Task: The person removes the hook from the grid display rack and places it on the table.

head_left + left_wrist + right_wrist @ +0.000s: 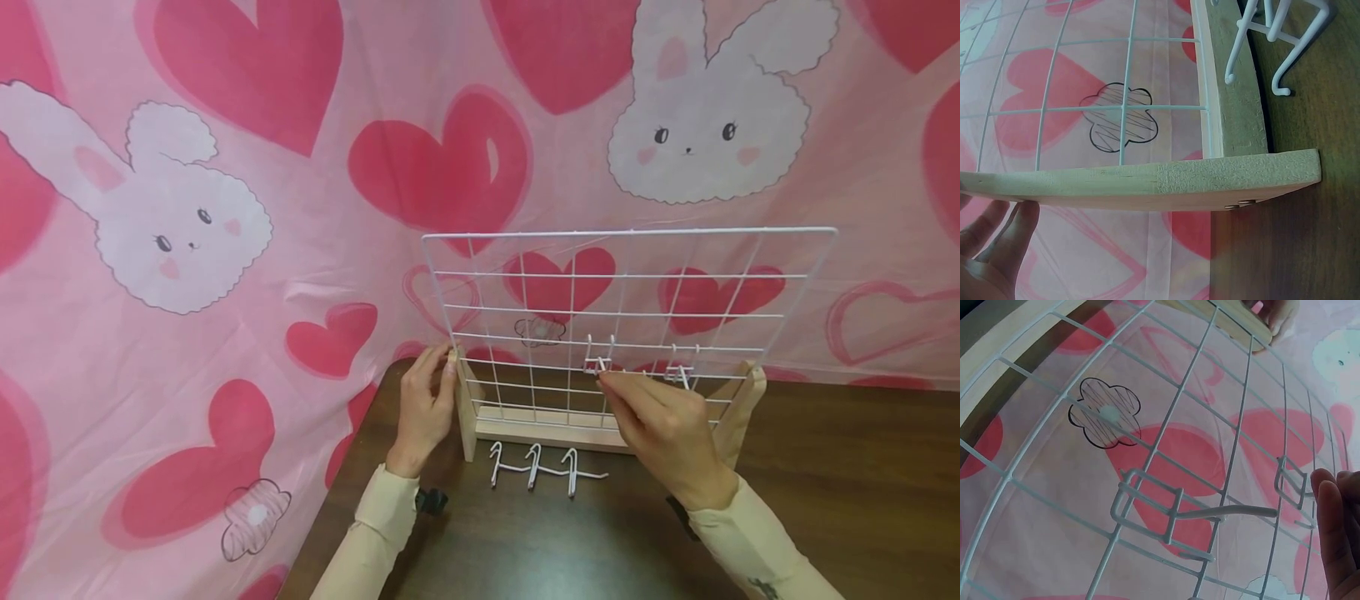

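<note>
A white wire grid panel (551,316) stands in a light wooden base (551,430). My left hand (426,408) holds the upper end of the left wooden side piece (1166,184), its fingertips against the wood. Two white wire hooks hang on the grid. My right hand (667,425) pinches the prong of the middle hook (597,364) with thumb and fingers; the prong's tip is hidden by them. The other hook (1175,512) hangs to the right, its prong pointing outward, nothing touching it.
Three white wire hooks (532,468) lie in a row on the dark wooden table (525,550), just in front of the base. The right wooden side piece (745,408) stands beside my right wrist. A pink cloth (322,225) with hearts and rabbits hangs behind.
</note>
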Tool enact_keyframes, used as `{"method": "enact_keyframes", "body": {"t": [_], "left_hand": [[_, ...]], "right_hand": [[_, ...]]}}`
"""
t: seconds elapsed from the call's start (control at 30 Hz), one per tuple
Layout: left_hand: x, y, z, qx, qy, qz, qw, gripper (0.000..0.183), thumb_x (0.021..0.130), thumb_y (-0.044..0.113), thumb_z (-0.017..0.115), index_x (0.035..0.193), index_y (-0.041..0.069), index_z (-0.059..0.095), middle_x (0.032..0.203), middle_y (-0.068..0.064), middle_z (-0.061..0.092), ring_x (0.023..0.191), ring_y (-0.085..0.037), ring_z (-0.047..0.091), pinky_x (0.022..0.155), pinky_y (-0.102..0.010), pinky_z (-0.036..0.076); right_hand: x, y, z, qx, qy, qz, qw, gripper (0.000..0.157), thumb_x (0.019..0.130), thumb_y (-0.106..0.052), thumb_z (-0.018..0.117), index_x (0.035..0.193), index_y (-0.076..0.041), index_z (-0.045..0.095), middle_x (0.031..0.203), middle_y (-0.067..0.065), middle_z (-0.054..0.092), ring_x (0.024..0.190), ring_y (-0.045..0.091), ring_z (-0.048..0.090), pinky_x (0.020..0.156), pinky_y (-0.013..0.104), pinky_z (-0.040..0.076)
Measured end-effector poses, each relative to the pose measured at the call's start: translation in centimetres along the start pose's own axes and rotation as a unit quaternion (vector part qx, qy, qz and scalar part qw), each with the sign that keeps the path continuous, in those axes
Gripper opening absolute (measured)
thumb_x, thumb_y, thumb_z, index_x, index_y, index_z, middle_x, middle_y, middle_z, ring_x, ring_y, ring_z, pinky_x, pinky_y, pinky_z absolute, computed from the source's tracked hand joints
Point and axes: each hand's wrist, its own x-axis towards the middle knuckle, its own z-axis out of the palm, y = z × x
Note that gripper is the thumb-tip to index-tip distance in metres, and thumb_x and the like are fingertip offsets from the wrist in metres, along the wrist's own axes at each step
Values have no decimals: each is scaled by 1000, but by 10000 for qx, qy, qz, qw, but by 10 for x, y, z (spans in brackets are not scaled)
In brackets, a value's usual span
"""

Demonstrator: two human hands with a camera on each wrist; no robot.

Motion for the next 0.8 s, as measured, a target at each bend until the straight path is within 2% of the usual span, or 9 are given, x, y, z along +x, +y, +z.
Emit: {"method": "enact_keyframes", "body": {"t": [0.33, 0.63, 0.8], "left_hand": [[2, -1, 0, 162, 79, 171, 9997, 29, 102, 10, 59, 125, -4, 69, 112, -16, 74, 100, -30, 74, 82, -48, 64], [3, -1, -3, 181, 52, 48, 9998, 27, 102, 9, 60, 125, -1, 70, 112, -14, 74, 100, -27, 74, 85, -45, 64], [1, -1, -1, 140, 26, 85, 9999, 28, 102, 10, 60, 127, 1, 70, 115, -13, 74, 101, -26, 74, 87, -44, 64]], "right_hand": [[1, -2, -2, 34, -34, -172, 9998, 46, 109, -33, 53, 94, -1, 80, 84, 11, 80, 68, 24, 78, 62, 40, 61], [-4, -9, 5, 169, -80, -455, 9988, 36, 108, -25, 54, 94, -2, 79, 82, 7, 80, 67, 20, 77, 59, 36, 61], [-13, -13, 5, 288, -358, -546, 9975, 38, 110, -23, 51, 95, -1, 78, 83, 8, 80, 68, 21, 77, 59, 36, 61]]}}
